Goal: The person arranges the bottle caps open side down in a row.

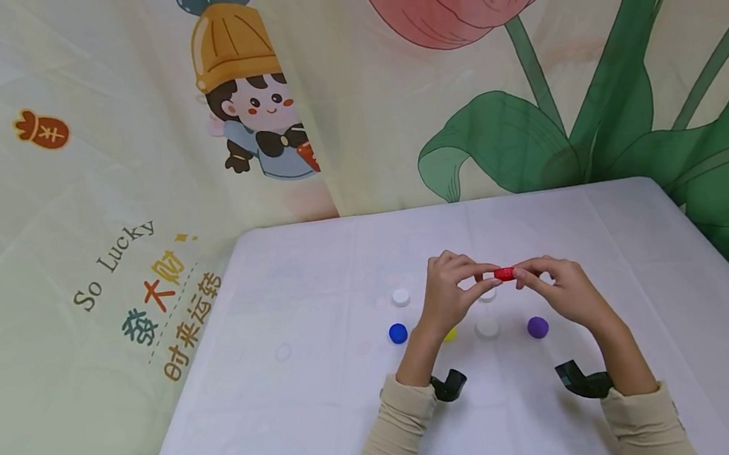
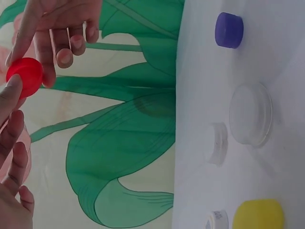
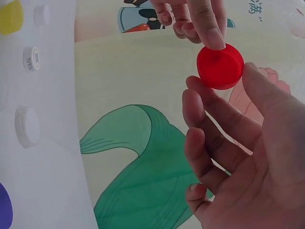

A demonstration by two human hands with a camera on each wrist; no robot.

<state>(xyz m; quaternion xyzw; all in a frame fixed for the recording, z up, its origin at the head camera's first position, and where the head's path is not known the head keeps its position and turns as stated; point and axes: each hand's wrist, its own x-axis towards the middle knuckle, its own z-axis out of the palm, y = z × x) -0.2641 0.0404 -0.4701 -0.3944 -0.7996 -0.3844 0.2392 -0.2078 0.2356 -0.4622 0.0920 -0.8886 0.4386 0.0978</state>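
Observation:
Both hands are raised over the table, pinching a red bottle cap [image 1: 504, 274] between them. Thumb and fingertips of the left hand [image 1: 449, 289] hold its left side. From the opposite side, the right hand [image 1: 566, 288] grips it with thumb and forefinger. In the right wrist view the round red cap [image 3: 220, 67] faces the camera, the left hand's fingertips at its top edge. The other right-hand fingers are loosely bent, apart from the cap. Below the hands, a yellow cap [image 1: 449, 335] is partly hidden by the left wrist, and a white cap [image 1: 487, 295] is partly covered.
On the white table [image 1: 305, 414] lie a blue cap [image 1: 398, 333], a white cap [image 1: 401, 297], a clear lid [image 1: 487, 328] and a purple cap [image 1: 538, 327]. A printed cloth with flowers [image 1: 496, 137] hangs behind the table's far edge.

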